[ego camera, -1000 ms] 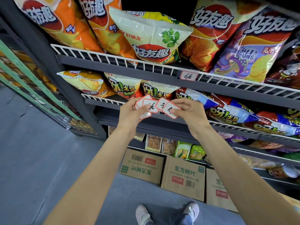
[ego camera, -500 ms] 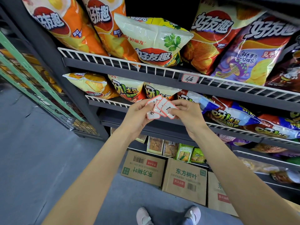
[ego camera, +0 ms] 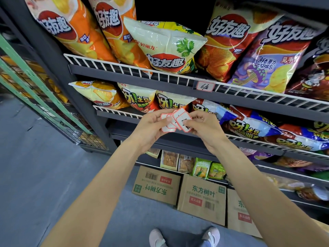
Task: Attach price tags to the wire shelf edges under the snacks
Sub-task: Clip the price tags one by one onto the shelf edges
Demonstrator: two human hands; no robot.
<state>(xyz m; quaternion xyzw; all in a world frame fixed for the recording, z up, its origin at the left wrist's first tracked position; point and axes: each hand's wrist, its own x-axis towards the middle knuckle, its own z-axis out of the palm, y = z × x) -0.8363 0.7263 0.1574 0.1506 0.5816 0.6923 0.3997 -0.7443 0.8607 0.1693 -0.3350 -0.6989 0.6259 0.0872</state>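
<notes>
Head view, hands: The left hand (ego camera: 151, 124) and the right hand (ego camera: 204, 128) are close together in front of the middle shelf.
Left hand: It pinches a small bunch of price tags (ego camera: 175, 122), thumb on top and fingers under.
Right hand: Its thumb and fingertips pinch the front tag of the bunch, the one nearest to it.
Price tags: They are little white cards with red borders, fanned out and overlapping between the two hands. Some have dark writing, too small to read.
Above the hands: The top wire shelf edge (ego camera: 142, 73) is white and already has one tag (ego camera: 205, 85) clipped on it, up and to the right of the hands, under the red chip bag (ego camera: 226, 43).
Behind the hands: The middle wire shelf edge (ego camera: 117, 111) runs just behind the hands. I see no tag on the part that shows. Yellow snack bags (ego camera: 137, 97) sit above it.
Below the hands: Cardboard boxes (ego camera: 201, 195) stand on the floor.
Step now: I think the person is picking one tag out of the bunch.
Next move: The right hand likely needs to pull that one tag free without dragging the others, then bring it to a bare bit of wire under a snack and fix it on.
</notes>
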